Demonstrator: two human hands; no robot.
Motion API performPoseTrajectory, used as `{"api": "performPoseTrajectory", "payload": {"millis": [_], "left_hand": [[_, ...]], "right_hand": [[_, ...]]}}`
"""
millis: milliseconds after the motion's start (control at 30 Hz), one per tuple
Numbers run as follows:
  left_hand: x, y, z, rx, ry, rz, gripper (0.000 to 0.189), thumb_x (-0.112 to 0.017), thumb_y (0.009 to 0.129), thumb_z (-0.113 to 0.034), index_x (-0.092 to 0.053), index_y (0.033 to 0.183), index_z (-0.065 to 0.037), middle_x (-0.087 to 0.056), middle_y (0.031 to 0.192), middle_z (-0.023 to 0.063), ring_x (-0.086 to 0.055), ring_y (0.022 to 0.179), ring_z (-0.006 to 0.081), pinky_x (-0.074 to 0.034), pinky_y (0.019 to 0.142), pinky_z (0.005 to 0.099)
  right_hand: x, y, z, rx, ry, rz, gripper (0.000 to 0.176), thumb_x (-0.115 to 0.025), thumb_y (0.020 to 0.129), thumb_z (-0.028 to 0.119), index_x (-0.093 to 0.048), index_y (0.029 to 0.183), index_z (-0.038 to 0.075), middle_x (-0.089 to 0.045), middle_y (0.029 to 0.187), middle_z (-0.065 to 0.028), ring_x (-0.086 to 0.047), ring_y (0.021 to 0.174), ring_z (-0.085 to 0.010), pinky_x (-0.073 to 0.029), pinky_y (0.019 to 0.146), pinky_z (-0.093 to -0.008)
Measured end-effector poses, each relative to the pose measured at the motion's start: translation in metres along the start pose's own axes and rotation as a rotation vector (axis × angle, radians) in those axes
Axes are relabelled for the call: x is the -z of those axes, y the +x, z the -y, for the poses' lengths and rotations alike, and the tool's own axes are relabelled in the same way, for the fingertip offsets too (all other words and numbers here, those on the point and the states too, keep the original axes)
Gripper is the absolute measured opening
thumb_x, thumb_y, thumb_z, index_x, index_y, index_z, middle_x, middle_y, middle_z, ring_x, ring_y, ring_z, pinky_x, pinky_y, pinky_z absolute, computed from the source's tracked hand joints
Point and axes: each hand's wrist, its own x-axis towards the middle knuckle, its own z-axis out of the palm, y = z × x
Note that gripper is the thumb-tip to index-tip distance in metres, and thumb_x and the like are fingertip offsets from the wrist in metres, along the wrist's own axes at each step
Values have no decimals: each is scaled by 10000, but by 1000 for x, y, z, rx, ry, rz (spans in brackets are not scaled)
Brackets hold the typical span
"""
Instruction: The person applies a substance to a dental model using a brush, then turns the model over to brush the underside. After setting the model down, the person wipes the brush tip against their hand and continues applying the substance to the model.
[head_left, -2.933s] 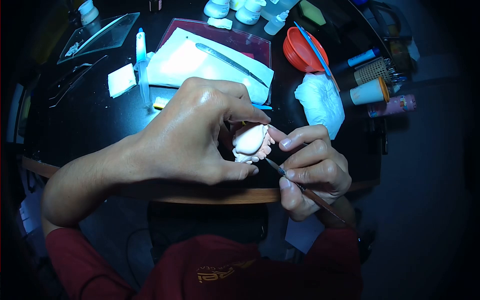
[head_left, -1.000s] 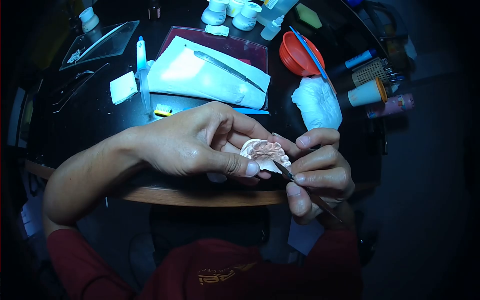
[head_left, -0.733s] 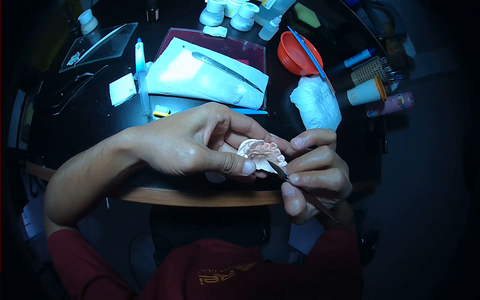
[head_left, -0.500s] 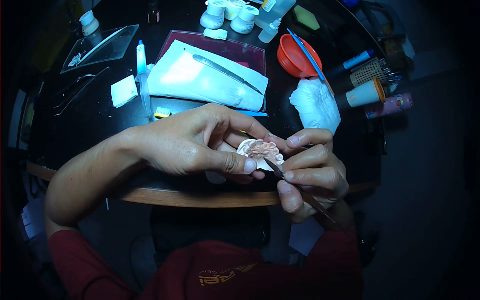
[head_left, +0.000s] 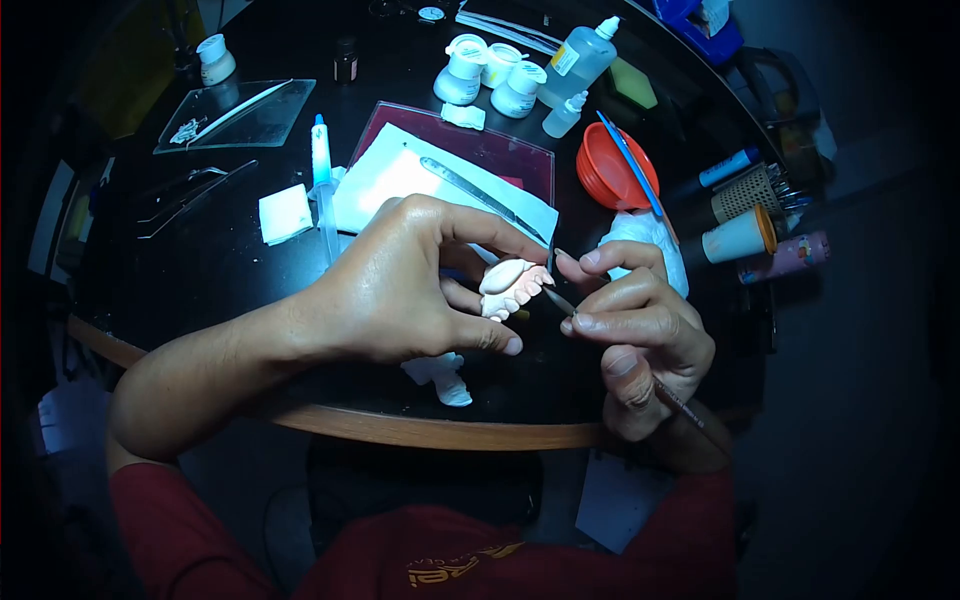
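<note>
My left hand (head_left: 400,290) holds a pale dental cast (head_left: 512,288) between thumb and fingers, its row of teeth turned toward the right. My right hand (head_left: 645,335) grips a thin dark brush-like tool (head_left: 682,402), whose pointed tip lies at the right end of the teeth. Beneath my left hand a crumpled white tissue (head_left: 445,380) lies on the dark table. Behind the cast, a scalpel (head_left: 465,187) rests on a folded white sheet (head_left: 375,185).
A red bowl (head_left: 600,170) with a blue stick across it stands at the back right, beside a white cup (head_left: 735,238). Jars (head_left: 458,82) and a clear bottle (head_left: 578,65) stand behind. At left are a syringe (head_left: 322,165), tweezers (head_left: 195,195) and a glass plate (head_left: 255,115).
The cast has been tilted, so the teeth face differently. My right hand has shifted slightly right, the brush tip now at the teeth's edge. The camera view has shifted, and the tissue shows more.
</note>
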Motion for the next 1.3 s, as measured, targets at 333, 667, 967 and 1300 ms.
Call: {"api": "performPoseTrajectory", "payload": {"millis": [333, 667, 967, 1300], "left_hand": [[2, 0, 16, -290, 448, -139, 530, -971, 666, -86, -792, 1161, -27, -771, 1108, 116, -729, 973, 209, -639, 827, 326], [4, 2, 16, -365, 525, -111, 477, -949, 698, -101, -800, 1146, -33, -730, 970, 93, -739, 891, 182, -665, 697, 303], [2, 2, 19, -382, 501, -84, 466, -937, 709, -79, -797, 1150, -27, -719, 998, 100, -740, 879, 174, -663, 676, 291], [3, 3, 21, -406, 507, -73, 473, -935, 694, -59, -797, 1144, -22, -721, 990, 101, -747, 888, 182, -670, 709, 286]], "right_hand": [[-21, -20, -11, 20, -46, -61, 203, -809, 893, 55, -701, 1052, -11, -723, 902, -118, -680, 1045, -324, -614, 959, -488], [-16, -23, -15, -5, -15, -23, 234, -845, 855, 87, -698, 1003, -18, -717, 872, -126, -697, 1015, -341, -593, 927, -463], [-18, -23, -19, 42, 13, -40, 224, -853, 870, 72, -695, 1003, -15, -716, 878, -126, -703, 1002, -336, -602, 870, -426], [-16, -23, -16, 24, -50, -28, 232, -765, 759, -17, -700, 982, -12, -698, 843, -115, -702, 957, -342, -584, 842, -417]]}}
